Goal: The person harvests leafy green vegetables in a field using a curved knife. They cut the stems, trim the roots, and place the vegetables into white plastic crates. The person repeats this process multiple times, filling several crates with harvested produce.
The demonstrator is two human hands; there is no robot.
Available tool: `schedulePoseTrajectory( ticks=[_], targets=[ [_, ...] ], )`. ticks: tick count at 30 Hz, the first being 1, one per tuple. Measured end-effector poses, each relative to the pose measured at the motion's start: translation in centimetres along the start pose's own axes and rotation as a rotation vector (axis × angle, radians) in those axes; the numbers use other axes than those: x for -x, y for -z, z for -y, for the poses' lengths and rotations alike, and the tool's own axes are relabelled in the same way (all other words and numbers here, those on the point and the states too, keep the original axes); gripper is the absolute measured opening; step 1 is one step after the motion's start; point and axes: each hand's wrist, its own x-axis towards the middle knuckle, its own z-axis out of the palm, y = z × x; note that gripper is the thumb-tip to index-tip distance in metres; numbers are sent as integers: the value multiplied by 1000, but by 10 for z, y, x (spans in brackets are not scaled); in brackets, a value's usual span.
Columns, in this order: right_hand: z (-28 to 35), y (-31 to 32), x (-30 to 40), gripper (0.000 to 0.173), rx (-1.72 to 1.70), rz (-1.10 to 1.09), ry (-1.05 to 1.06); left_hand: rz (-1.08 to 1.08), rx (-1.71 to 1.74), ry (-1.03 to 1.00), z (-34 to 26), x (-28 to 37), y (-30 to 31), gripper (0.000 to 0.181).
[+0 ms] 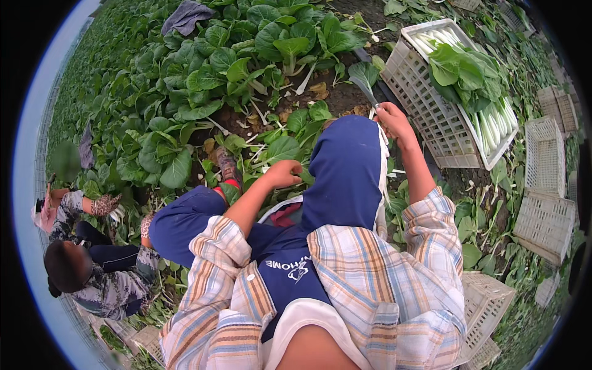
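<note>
My right hand [394, 124] is shut on a knife [366, 92], its narrow metal blade pointing up and left beside a bok choy leaf [364, 73]. The knife's handle is mostly hidden in my fingers. My left hand [283, 174] hovers over cut leaves between my knees, fingers loosely curled, with a gap at the thumb and nothing seen in it. Just ahead grow dense bok choy plants [289, 46]. Trimmed leaves [282, 150] and pale stalks litter the soil. Close to my right hand stands a white plastic crate [423, 101] packed with bok choy, white stems showing.
Another person [99, 273] crouches at the left among the plants. Further plastic crates [545, 155] line the right side, and one crate [485, 305] is behind my right elbow. A grey cloth [186, 17] lies on the plants. My raised knee [347, 171] blocks part of the ground.
</note>
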Motion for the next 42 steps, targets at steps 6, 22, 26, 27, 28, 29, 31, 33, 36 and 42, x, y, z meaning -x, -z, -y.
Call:
schedulePoseTrajectory(
  ticks=[6, 22, 26, 27, 28, 29, 31, 33, 36, 42],
  targets=[
    [-76, -59, -64, 35, 57, -24, 75, -141, -569, 51, -2, -39, 43, 17],
    [-117, -117, -239, 36, -226, -338, -172, -72, -1910, -327, -82, -429, 128, 32],
    [-121, -113, -253, 36, -113, -402, 53, 15, -1920, -163, -61, -431, 199, 39],
    [-115, -117, -261, 36, -58, -410, 132, -44, -1887, -191, -53, -424, 215, 36],
    [-97, -114, -270, 36, 16, -395, 205, -63, -1787, -219, -38, -421, 228, 33],
    [-84, -116, -280, 36, 35, -387, 231, -83, -1687, -242, -23, -417, 238, 30],
    [-75, -111, -294, 35, 98, -378, 280, -146, -1613, -267, -14, -408, 242, 24],
    [-77, -110, -305, 36, 138, -367, 247, -201, -1569, -307, -7, -399, 239, 21],
    [-81, -115, -317, 35, 231, -375, 245, -282, -1572, -404, 7, -385, 237, 20],
    [-94, -128, -318, 35, 170, -283, 123, -337, -1584, -449, 20, -362, 230, 24]
  ],
)
